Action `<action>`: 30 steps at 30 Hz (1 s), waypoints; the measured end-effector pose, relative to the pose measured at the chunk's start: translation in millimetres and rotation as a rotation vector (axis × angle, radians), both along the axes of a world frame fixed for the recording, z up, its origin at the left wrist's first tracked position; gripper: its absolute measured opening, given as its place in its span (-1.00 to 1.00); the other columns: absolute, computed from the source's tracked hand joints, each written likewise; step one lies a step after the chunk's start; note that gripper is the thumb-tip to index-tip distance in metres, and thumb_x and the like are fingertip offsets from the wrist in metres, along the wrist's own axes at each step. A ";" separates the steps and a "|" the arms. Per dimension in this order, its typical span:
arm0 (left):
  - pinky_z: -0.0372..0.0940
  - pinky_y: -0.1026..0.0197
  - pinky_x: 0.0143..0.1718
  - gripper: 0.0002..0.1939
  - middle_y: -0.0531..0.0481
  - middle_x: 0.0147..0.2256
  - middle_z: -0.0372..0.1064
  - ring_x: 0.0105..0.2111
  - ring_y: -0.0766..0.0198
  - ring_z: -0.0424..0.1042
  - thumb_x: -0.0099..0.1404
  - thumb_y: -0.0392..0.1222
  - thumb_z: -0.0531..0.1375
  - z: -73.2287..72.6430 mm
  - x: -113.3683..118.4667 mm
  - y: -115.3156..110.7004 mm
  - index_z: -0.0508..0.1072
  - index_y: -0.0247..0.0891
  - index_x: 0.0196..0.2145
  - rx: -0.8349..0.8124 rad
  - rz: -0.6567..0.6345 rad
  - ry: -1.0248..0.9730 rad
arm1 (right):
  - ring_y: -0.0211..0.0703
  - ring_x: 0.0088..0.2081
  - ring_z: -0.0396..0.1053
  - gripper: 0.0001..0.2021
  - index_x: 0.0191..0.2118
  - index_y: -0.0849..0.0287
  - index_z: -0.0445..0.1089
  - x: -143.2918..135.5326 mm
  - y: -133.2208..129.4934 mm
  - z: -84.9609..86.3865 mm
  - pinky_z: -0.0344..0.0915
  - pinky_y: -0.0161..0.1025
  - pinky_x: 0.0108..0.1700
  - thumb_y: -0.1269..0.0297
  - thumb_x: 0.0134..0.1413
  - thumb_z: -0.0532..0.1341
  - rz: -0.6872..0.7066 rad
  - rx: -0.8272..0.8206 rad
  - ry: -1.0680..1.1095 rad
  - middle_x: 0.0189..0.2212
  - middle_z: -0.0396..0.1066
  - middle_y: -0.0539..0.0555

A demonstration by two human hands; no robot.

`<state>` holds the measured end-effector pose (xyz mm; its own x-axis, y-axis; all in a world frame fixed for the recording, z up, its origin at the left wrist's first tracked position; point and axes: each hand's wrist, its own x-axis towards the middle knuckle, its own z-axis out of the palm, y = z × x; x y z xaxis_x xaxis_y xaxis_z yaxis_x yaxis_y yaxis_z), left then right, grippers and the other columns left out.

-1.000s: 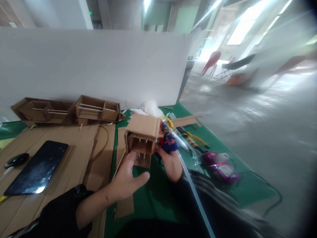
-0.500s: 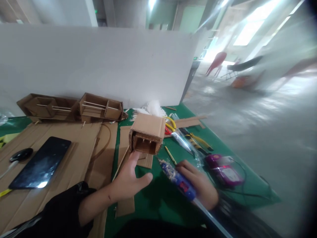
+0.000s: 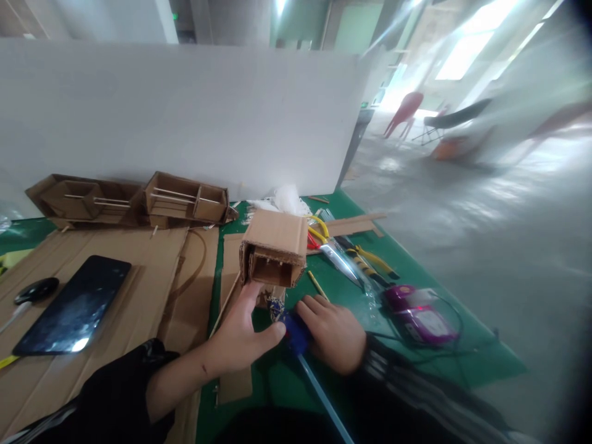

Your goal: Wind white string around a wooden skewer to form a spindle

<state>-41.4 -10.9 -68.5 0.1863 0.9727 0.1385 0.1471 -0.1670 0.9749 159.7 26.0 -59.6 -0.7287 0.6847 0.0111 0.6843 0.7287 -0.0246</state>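
Observation:
A small cardboard box (image 3: pixel 277 237), with its open end toward me, is at the middle of the table. The fingers of my left hand (image 3: pixel 243 333) are under its lower left corner, partly hidden, and the thumb points out to the right. My right hand (image 3: pixel 335 333) is wrapped round a blue hot glue gun (image 3: pixel 296 333), from whose back a long clear glue stick (image 3: pixel 324 401) sticks out. Crusted and stringy with glue, the gun's front end is below the box, close to my left thumb. Its tip is hard to make out.
Scissors (image 3: pixel 340 262), yellow-handled pliers (image 3: pixel 377 262) and a purple device (image 3: pixel 423 317) with a cable are on the right. Left are a phone (image 3: pixel 74 305), a black mouse (image 3: pixel 37 290) and cardboard trays with sticks (image 3: pixel 185 200). A white panel (image 3: pixel 176 111) stands behind.
My right hand has moved left with the glue gun, bringing its front end beneath the box and near my left thumb. My left hand and the box have stayed almost still.

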 end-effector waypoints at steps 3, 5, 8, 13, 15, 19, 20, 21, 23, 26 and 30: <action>0.02 -0.07 0.26 -0.32 -0.15 0.20 0.17 0.24 -0.06 0.09 0.18 -0.20 0.25 -1.4 -0.3 0.4 0.14 -0.14 0.23 0.043 0.015 0.022 | -0.06 -0.27 0.32 -0.87 -0.25 0.15 0.30 -5.7 -0.4 3.4 0.12 -0.22 -0.40 0.37 0.01 0.18 -0.023 0.007 -0.016 -0.30 0.42 0.12; 0.02 -0.08 0.25 -0.32 -0.15 0.19 0.17 0.24 -0.06 0.09 0.18 -0.19 0.25 -1.7 -0.6 0.8 0.14 -0.15 0.23 0.054 0.016 0.038 | -0.05 -0.27 0.32 -0.86 -0.26 0.16 0.30 -9.1 0.3 5.9 0.12 -0.21 -0.41 0.38 -0.01 0.19 -0.025 0.006 -0.026 -0.29 0.42 0.11; 0.02 -0.09 0.25 -0.31 -0.16 0.19 0.18 0.23 -0.07 0.10 0.18 -0.18 0.25 -1.6 -1.1 1.2 0.14 -0.17 0.23 0.059 0.014 0.055 | -0.05 -0.26 0.32 -0.85 -0.25 0.17 0.30 -12.6 2.0 10.2 0.12 -0.22 -0.41 0.38 -0.01 0.19 -0.012 0.001 -0.045 -0.28 0.41 0.11; 0.03 -0.09 0.24 -0.32 -0.15 0.17 0.20 0.21 -0.07 0.13 0.17 -0.18 0.25 -2.5 -2.3 0.8 0.15 -0.15 0.22 0.063 0.016 0.067 | -0.04 -0.26 0.32 -0.87 -0.23 0.19 0.32 -14.4 4.1 13.7 0.11 -0.21 -0.43 0.38 0.04 0.16 0.001 0.018 -0.061 -0.27 0.40 0.12; 0.02 -0.10 0.25 -0.31 -0.15 0.17 0.20 0.22 -0.07 0.13 0.17 -0.18 0.25 -2.9 -2.5 0.6 0.14 -0.14 0.23 0.067 0.017 0.074 | -0.04 -0.26 0.32 -0.87 -0.23 0.18 0.32 -14.4 4.4 13.2 0.10 -0.21 -0.44 0.38 0.05 0.16 -0.002 0.025 -0.057 -0.28 0.40 0.12; 0.02 -0.11 0.25 -0.30 -0.16 0.16 0.21 0.22 -0.08 0.12 0.17 -0.19 0.25 -3.4 -2.5 0.8 0.14 -0.15 0.24 0.068 0.020 0.086 | -0.04 -0.26 0.31 -0.88 -0.25 0.18 0.31 -14.6 4.4 11.0 0.09 -0.21 -0.45 0.39 0.04 0.17 -0.015 0.030 -0.057 -0.29 0.39 0.11; 0.02 -0.11 0.25 -0.31 -0.16 0.16 0.21 0.22 -0.07 0.12 0.17 -0.19 0.25 -3.4 -2.4 0.8 0.14 -0.15 0.23 0.069 0.019 0.085 | -0.04 -0.26 0.31 -0.89 -0.25 0.18 0.31 -14.7 4.3 10.4 0.09 -0.21 -0.45 0.39 0.04 0.17 -0.018 0.031 -0.060 -0.29 0.39 0.11; 0.01 -0.11 0.25 -0.31 -0.15 0.16 0.21 0.22 -0.07 0.12 0.17 -0.19 0.25 -3.4 -2.4 0.9 0.14 -0.15 0.23 0.072 0.018 0.083 | -0.05 -0.26 0.31 -0.89 -0.25 0.18 0.31 -14.9 4.3 10.0 0.09 -0.21 -0.45 0.39 0.05 0.17 -0.021 0.032 -0.062 -0.29 0.39 0.10; 0.01 -0.10 0.26 -0.30 -0.15 0.17 0.20 0.22 -0.07 0.12 0.17 -0.19 0.25 -3.0 -2.3 1.0 0.13 -0.14 0.24 0.076 0.017 0.077 | -0.05 -0.26 0.31 -0.91 -0.25 0.18 0.31 -15.1 4.2 9.4 0.09 -0.21 -0.45 0.39 0.07 0.16 -0.028 0.035 -0.063 -0.29 0.39 0.10; 0.01 -0.11 0.26 -0.28 -0.15 0.17 0.20 0.22 -0.08 0.11 0.17 -0.19 0.26 -2.2 -2.3 0.9 0.12 -0.14 0.25 0.073 0.015 0.071 | -0.06 -0.26 0.30 -0.92 -0.25 0.18 0.31 -15.3 4.7 9.7 0.10 -0.22 -0.45 0.38 0.09 0.16 -0.038 0.040 -0.063 -0.29 0.39 0.10; 0.02 -0.12 0.25 -0.30 -0.15 0.16 0.21 0.22 -0.07 0.12 0.18 -0.19 0.25 -2.7 -2.4 0.7 0.13 -0.14 0.24 0.070 0.016 0.073 | -0.05 -0.25 0.31 -0.93 -0.26 0.18 0.31 -15.4 5.6 11.4 0.10 -0.21 -0.45 0.38 0.09 0.16 -0.032 0.039 -0.079 -0.29 0.40 0.11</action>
<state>-43.8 -10.2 -71.2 0.1826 0.9642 0.1924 0.2209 -0.2309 0.9476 144.3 31.6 -48.2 -0.7064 0.7076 -0.0183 0.7058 0.7061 0.0577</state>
